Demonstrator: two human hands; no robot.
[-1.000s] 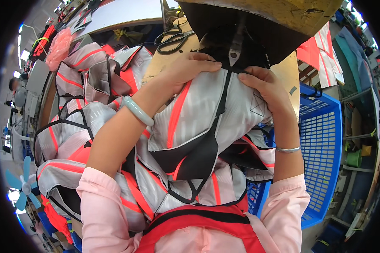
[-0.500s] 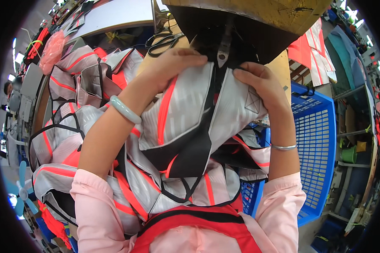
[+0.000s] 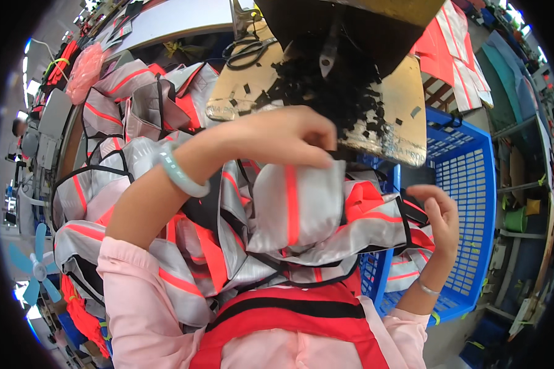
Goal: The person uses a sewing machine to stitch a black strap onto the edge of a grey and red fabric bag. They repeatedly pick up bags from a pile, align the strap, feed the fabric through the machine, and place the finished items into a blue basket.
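Note:
My left hand, closed in a pinch, holds the upper edge of a grey garment piece with an orange stripe. The piece hangs over my lap, in front of the worktable's near edge. My right hand is off the cloth, fingers apart, above the near side of the blue basket. Beyond my left hand, a pointed metal part sticks down beneath a dark-sided box-like cover. Many small black scraps lie around that part on the wooden worktable.
Black-handled scissors lie at the back left of the worktable. A heap of grey, black-edged garments fills the left side and my lap. Orange and grey cloth hangs at the back right. A blue fan stands far left.
Both hands have drawn back from the pointed metal part, bringing the garment piece toward me. My right hand has let go and moved right. The black scraps are now uncovered.

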